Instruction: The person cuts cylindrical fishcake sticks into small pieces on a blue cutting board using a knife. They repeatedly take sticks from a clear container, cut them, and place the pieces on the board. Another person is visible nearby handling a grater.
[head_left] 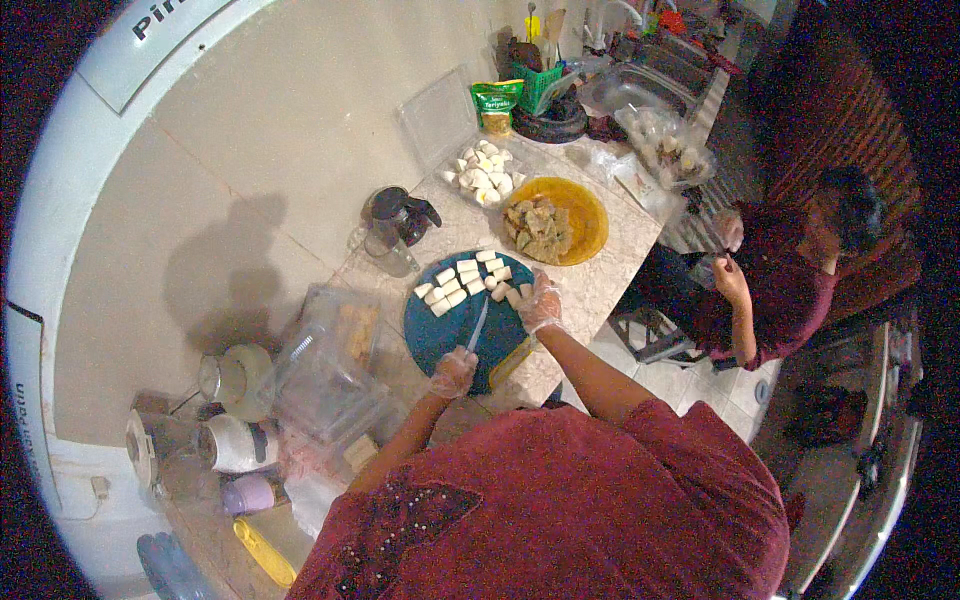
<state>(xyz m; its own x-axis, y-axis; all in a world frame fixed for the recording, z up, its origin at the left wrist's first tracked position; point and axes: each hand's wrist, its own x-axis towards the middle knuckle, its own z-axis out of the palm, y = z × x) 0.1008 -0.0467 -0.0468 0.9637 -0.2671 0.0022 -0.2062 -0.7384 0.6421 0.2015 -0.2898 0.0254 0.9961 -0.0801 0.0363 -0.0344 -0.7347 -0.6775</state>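
My left hand, in a clear plastic glove, is closed round the handle of a knife. Its blade points away across a round dark teal cutting board, the tip beside short white cylindrical pieces. Several of these lie in rough rows on the far half of the board. My right hand, also gloved, is at the board's right edge with its fingers closed over a white piece; the fingertips are partly hidden.
Beyond the board stand a yellow bowl of greyish chunks, a clear tray of white pieces and a dark-lidded jug. Clear plastic containers and jars are at left. A sink lies far right; another person sits at right.
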